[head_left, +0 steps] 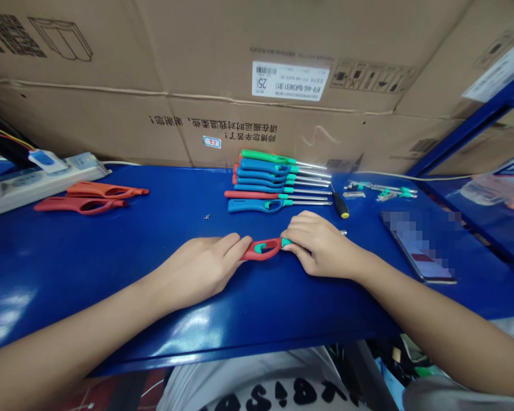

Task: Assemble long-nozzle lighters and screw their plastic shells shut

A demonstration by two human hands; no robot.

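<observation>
Head view, red lighter (270,252), gripped between left fingers (235,248) and right fingers (298,229)

The left hand (205,264) covers the rear of the red lighter handle (251,252), and the right hand (324,245) hides its front end. Blocks blur the screen of the phone (420,251); the metal bits (207,217) are too small to identify. The power strip (53,185) runs off the left edge, the shirt (248,371) off the bottom.

Blue tbl (111,245) holds lighters (261,189), screwdrvr (341,205), phone (420,249) & pwr strip (47,181).
</observation>
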